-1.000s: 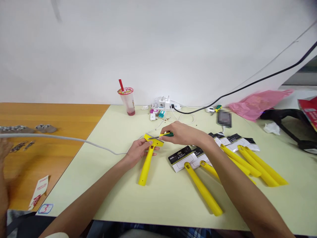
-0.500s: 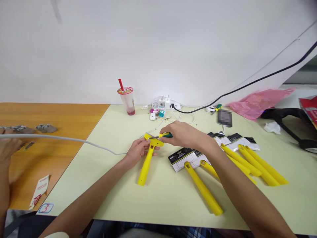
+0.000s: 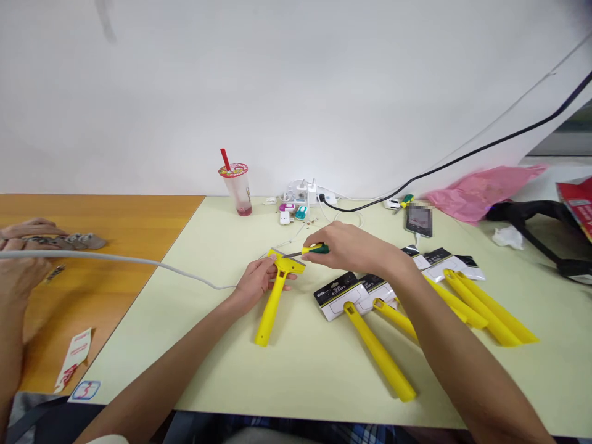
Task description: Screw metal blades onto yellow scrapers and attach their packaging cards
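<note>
A yellow scraper (image 3: 272,308) with a wide head and long handle slants over the table, handle end toward me. My left hand (image 3: 256,280) is closed on its head, thumb on top and fingers beneath. My right hand (image 3: 340,245) grips a small screwdriver (image 3: 316,248) by its yellow and green handle. The screwdriver's metal shaft points left, with its tip at the scraper's head; whether it sits in a screw is too small to tell. Right of my hands lie several packaged yellow scrapers (image 3: 379,351) with black and white cards, partly behind my right forearm.
At the back stand a drink cup (image 3: 238,191) with a red straw and a power strip (image 3: 324,195) with cables. A phone (image 3: 419,221) and a pink bag (image 3: 485,194) lie back right. A grey cable (image 3: 185,277) crosses from the left, where another person's hands (image 3: 30,246) work.
My right hand and the screwdriver have shifted slightly right and up, and the shaft now slants more. The scraper's handle end has swung slightly left. Another person's hand has come into view at left.
</note>
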Motion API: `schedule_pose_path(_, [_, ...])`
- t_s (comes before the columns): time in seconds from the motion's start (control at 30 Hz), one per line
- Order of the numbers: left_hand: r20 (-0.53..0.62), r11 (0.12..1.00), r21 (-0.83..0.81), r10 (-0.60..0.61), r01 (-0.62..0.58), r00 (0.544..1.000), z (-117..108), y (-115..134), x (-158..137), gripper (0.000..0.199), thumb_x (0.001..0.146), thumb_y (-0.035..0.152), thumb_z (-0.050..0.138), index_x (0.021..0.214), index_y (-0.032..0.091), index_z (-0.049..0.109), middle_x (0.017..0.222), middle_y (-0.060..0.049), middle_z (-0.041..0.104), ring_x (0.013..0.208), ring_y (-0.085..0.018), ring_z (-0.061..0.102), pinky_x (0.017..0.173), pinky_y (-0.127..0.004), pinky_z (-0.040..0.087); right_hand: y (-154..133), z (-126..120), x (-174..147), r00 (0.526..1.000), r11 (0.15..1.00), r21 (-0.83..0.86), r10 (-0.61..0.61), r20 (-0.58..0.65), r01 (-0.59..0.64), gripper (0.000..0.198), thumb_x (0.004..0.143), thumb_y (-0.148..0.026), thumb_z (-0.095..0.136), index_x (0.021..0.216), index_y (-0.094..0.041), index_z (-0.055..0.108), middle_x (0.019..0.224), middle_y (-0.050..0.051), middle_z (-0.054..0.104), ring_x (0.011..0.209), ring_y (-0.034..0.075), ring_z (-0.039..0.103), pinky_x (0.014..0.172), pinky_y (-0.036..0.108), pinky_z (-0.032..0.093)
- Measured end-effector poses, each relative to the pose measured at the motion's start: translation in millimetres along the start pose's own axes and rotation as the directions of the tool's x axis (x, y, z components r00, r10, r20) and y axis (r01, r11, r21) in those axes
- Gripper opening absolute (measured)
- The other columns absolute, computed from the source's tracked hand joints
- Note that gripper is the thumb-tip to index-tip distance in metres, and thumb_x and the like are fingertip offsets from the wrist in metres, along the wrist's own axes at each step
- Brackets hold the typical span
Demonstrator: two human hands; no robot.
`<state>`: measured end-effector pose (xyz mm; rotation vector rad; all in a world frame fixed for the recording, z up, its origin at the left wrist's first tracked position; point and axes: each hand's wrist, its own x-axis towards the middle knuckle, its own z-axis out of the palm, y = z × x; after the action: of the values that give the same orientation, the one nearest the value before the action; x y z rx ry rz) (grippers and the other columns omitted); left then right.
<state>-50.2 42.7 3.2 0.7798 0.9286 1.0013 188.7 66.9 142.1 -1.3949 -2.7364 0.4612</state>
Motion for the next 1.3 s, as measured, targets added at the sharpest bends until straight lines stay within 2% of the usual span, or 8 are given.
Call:
schedule_pose_path(0.23, [-0.029,0.998,0.056,0.004,-0.003,1.000,-1.0,-1.5,0.4,0.033,0.105,0.042,0.067,0.108,0.009,0.072,0.114,-0.025,0.081,0.102,-0.034,0.084,0.072,-0.038,0.072,21.8,-6.2,-2.0,0.997,0.997,0.042,0.072,-0.040,-0.070,0.038,0.104,-0.054,0.062,0.115,-0.025,0.084,0.101,0.009,0.081,0.088,0.025,0.069,0.073,0.033,0.040])
schedule_pose_path(0.4, [-0.068,0.998,0.067,0.004,0.001,0.998,1.0,-0.5,-0.4,0.030,0.108,0.036,0.061,0.106,0.008,0.072,0.118,-0.026,0.080,0.100,-0.032,0.084,0.067,-0.034,0.070,41.9,5.3,8.7,0.985,0.987,-0.012,0.162,0.054,-0.162,0.039,0.101,-0.054,0.065,0.117,-0.024,0.083,0.113,0.013,0.079,0.097,0.029,0.070,0.073,0.035,0.042])
schedule_pose_path(0.57, [-0.088,0.999,0.029,-0.013,0.016,0.996,5.4,3.6,-1.0,0.028,0.110,0.031,0.057,0.107,0.007,0.071,0.119,-0.027,0.079,0.100,-0.033,0.084,0.072,-0.038,0.072,54.1,21.4,21.0,0.976,0.980,-0.045,0.197,0.094,-0.193,0.043,0.099,-0.055,0.067,0.125,-0.024,0.082,0.124,0.017,0.076,0.112,0.035,0.071,0.082,0.038,0.047])
schedule_pose_path(0.77, [-0.078,0.999,0.042,-0.016,0.019,0.997,5.6,4.0,-1.3,0.028,0.111,0.029,0.055,0.107,0.006,0.071,0.124,-0.027,0.078,0.101,-0.031,0.084,0.071,-0.034,0.071,59.0,29.8,27.5,0.974,0.983,-0.026,0.186,0.127,-0.184,0.045,0.099,-0.055,0.066,0.126,-0.023,0.082,0.125,0.019,0.076,0.112,0.037,0.072,0.082,0.039,0.048])
schedule_pose_path(0.9, [-0.094,0.998,0.053,-0.014,0.019,0.995,4.4,2.4,-0.4,0.026,0.110,0.029,0.057,0.105,0.008,0.071,0.122,-0.026,0.079,0.101,-0.031,0.084,0.069,-0.034,0.071,56.9,23.6,22.9,0.981,0.986,-0.014,0.166,0.097,-0.165,0.042,0.098,-0.056,0.068,0.119,-0.023,0.084,0.121,0.017,0.078,0.106,0.034,0.073,0.081,0.037,0.047])
schedule_pose_path(1.07, [-0.110,1.000,0.006,-0.015,0.016,0.994,4.2,2.4,0.8,0.027,0.111,0.026,0.053,0.107,0.006,0.071,0.119,-0.027,0.080,0.101,-0.032,0.084,0.076,-0.039,0.073,38.5,-0.3,3.5,0.994,0.993,0.035,0.108,0.021,-0.109,0.036,0.100,-0.052,0.065,0.110,-0.024,0.086,0.114,0.011,0.081,0.098,0.028,0.072,0.078,0.034,0.045])
schedule_pose_path(1.17, [-0.111,1.000,-0.013,-0.007,0.005,0.994,4.4,3.1,1.3,0.027,0.110,0.025,0.053,0.110,0.005,0.071,0.120,-0.028,0.079,0.102,-0.032,0.084,0.077,-0.039,0.073,27.6,-11.1,-7.3,0.997,0.995,0.065,0.074,0.007,-0.074,0.037,0.100,-0.054,0.065,0.108,-0.024,0.086,0.104,0.009,0.082,0.086,0.024,0.070,0.072,0.033,0.043])
schedule_pose_path(1.3, [-0.119,1.000,-0.020,-0.005,0.003,0.993,3.4,2.9,2.4,0.029,0.110,0.024,0.052,0.113,0.003,0.071,0.122,-0.029,0.079,0.101,-0.033,0.084,0.073,-0.037,0.072,19.6,-10.9,-10.6,0.999,0.996,0.083,0.032,0.006,-0.032,0.034,0.100,-0.051,0.066,0.107,-0.024,0.086,0.093,0.007,0.080,0.078,0.021,0.066,0.068,0.033,0.038])
